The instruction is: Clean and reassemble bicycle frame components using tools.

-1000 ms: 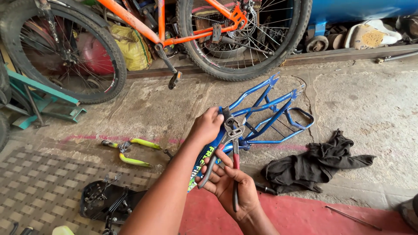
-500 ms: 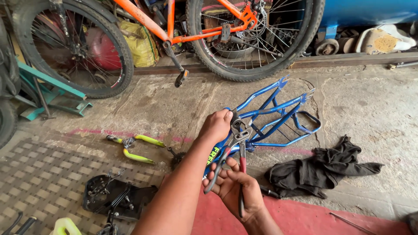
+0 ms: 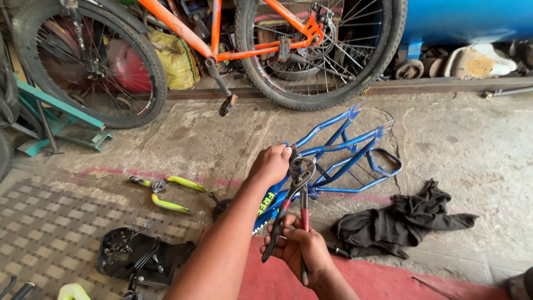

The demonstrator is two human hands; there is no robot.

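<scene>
A small blue bicycle frame lies on the concrete floor in front of me. My left hand grips the frame near its top, where the jaws of the pliers meet it. My right hand is wrapped around the red and black handles of the pliers, lower down. The plier jaws bite on a part at the frame's tube; what exactly they clamp is too small to tell.
An orange bicycle stands behind the frame along the wall. A yellow-green fork lies left on the floor, a dark rag lies right. Black bicycle parts sit bottom left, a teal stand at far left.
The view has shifted slightly, so frame and hands sit a little more to the right. Both hands keep their grip on the frame and the pliers.
</scene>
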